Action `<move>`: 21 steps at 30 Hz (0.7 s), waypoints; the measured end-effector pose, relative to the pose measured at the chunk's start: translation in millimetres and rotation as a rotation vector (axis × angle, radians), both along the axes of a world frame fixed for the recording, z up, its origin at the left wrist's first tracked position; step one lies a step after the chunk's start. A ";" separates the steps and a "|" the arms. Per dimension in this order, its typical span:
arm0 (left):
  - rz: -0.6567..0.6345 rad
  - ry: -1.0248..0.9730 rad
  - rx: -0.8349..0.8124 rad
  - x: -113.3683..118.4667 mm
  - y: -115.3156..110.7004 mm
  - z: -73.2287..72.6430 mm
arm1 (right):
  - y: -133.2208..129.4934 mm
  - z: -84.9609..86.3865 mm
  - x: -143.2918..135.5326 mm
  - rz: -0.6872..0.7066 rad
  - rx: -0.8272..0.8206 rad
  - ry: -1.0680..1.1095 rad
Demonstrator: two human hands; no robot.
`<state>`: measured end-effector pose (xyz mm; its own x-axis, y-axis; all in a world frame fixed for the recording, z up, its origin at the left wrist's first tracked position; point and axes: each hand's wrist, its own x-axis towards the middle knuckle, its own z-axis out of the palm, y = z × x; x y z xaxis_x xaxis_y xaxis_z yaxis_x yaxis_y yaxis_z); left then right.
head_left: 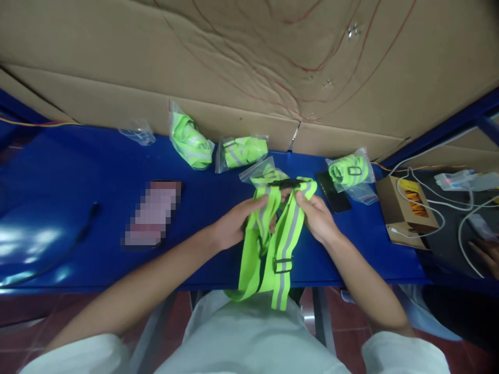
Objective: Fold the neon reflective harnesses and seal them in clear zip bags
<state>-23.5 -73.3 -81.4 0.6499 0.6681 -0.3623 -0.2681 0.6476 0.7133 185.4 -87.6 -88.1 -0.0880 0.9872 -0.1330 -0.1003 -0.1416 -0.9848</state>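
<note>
At the left, pixelation hides the screen of a phone (154,213) on the tabletop (70,192). The person's left hand (234,224) has its fingers closed on the green strap (287,239), their tips mostly hidden behind it. The strap hangs between both hands, past the tabletop's near edge; its loose loops could twist around the slider buckle (283,265), and a slack grip could drop it. Whether the black fastening (286,183) is joined cannot be told. The right hand (320,221) pinches the band, fingertips partly unseen. Farther right, the frame cuts off a co-worker's hand (487,254).
</note>
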 end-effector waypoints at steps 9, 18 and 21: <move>0.056 0.010 0.104 2.9 -2.7 -6.7 | -3.2 -0.6 5.3 0.059 -0.040 -0.075; 0.014 0.257 0.239 9.4 -26.0 -11.2 | -11.5 8.2 -15.6 -0.110 -0.170 0.200; -0.083 0.292 0.128 6.7 -30.4 -12.6 | -16.9 2.4 -18.5 -0.117 -0.130 0.105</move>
<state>-16.7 -103.7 -94.0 0.5851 0.6697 -0.4574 0.0094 0.5584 0.8295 166.9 -104.5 -85.8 0.0057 0.9667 -0.2560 -0.2250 -0.2482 -0.9422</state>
